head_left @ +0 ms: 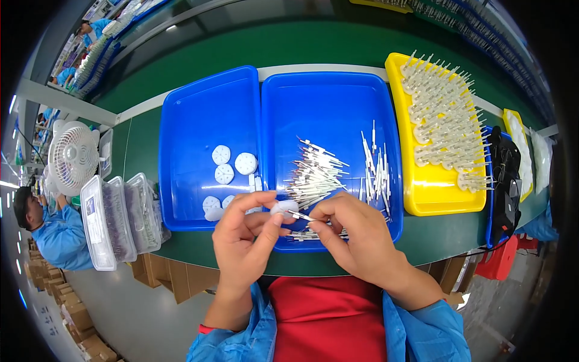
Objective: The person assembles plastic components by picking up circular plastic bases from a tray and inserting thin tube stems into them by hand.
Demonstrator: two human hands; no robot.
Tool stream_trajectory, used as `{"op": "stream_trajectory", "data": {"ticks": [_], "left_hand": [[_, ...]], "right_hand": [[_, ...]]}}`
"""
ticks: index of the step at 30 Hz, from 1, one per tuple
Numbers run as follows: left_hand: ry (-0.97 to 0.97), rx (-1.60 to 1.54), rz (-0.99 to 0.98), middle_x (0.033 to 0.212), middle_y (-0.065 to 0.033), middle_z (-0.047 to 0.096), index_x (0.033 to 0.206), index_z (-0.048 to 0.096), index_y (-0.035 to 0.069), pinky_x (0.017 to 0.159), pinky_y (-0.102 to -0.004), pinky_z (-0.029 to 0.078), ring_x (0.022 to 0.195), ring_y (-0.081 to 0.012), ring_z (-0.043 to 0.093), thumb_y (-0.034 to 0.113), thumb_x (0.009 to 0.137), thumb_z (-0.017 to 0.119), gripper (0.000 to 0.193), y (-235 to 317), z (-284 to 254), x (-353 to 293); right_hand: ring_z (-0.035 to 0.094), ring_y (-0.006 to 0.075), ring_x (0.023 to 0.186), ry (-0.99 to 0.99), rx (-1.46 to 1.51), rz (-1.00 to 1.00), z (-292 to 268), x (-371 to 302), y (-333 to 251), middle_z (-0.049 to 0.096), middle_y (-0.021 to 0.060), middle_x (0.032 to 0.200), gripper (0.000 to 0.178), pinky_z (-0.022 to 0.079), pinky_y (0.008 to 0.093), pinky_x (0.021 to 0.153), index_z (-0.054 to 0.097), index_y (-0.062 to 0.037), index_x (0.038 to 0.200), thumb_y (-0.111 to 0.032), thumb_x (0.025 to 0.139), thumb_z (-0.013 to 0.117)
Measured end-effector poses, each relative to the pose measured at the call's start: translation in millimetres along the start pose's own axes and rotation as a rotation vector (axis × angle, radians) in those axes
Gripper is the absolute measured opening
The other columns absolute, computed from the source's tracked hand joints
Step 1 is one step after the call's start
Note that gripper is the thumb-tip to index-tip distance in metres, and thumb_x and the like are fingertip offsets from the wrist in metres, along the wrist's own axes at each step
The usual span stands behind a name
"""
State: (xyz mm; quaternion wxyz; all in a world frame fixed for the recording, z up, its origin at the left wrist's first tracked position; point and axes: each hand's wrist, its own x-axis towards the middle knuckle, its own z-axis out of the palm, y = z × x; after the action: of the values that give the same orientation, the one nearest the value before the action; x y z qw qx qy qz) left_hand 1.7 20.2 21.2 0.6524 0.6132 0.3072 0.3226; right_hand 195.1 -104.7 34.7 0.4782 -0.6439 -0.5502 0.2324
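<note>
Head view: I judge my left hand (244, 232), pinching the white disc (283, 207), could lose alignment as my right hand (353, 232), pinching the thin pin (300, 215), meets it, dropping the pin into the blue tray (338, 96) directly beneath the grip.

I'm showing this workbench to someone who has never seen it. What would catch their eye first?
Probably the two bright blue trays side by side in the middle, one with white round discs, the other with a heap of thin white pins. Just in front, the left hand pinches a small white disc while the right hand puts a pin to it. To the right, a yellow tray is packed with finished pieces.
</note>
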Motion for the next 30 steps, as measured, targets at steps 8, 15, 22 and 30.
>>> {"op": "stream_trajectory", "data": {"ticks": [8,15,22,30], "left_hand": [[-0.053,-0.028,0.035,0.133,-0.0179,0.069,0.136,0.068,-0.010,0.095,-0.0340,0.072,0.115,-0.0283,0.084,-0.010,0.109,0.070,0.027,-5.9,5.9,-0.5],[-0.060,-0.064,0.040,0.133,-0.0186,0.072,0.132,0.069,-0.010,0.101,-0.0361,0.070,0.120,-0.0284,0.083,-0.011,0.108,0.070,0.024,-5.7,8.6,-1.0],[-0.084,-0.009,0.125,0.131,-0.0197,0.075,0.126,0.073,-0.008,0.105,-0.0347,0.068,0.122,-0.0249,0.080,-0.014,0.100,0.080,0.028,-17.5,3.8,-0.8],[-0.094,0.064,0.156,0.127,-0.0190,0.076,0.123,0.075,-0.009,0.100,-0.0330,0.070,0.114,-0.0221,0.081,-0.014,0.097,0.083,0.028,-15.4,4.8,1.6]], "right_hand": [[0.076,0.0345,0.082,0.023,-0.041,-0.020,-1.2,-4.8,0.3,0.075,0.0156,0.097,0.021,0.059,0.0431,0.068,0.075,-0.0014,0.116,0.001,0.096,0.082],[0.075,0.0327,0.075,0.031,-0.024,0.009,-4.8,-6.7,1.4,0.075,0.0147,0.092,0.019,0.059,0.0409,0.064,0.077,-0.0008,0.113,0.002,0.094,0.080],[0.076,0.0263,0.073,0.015,0.027,0.095,-5.1,-5.2,-3.5,0.075,0.0125,0.091,0.016,0.058,0.0362,0.063,0.079,-0.0007,0.113,0.000,0.097,0.082],[0.074,0.0229,0.069,-0.019,0.060,0.093,-1.4,-7.2,-0.9,0.075,0.0111,0.090,0.012,0.056,0.0353,0.060,0.079,-0.0016,0.111,-0.005,0.101,0.085]]}}
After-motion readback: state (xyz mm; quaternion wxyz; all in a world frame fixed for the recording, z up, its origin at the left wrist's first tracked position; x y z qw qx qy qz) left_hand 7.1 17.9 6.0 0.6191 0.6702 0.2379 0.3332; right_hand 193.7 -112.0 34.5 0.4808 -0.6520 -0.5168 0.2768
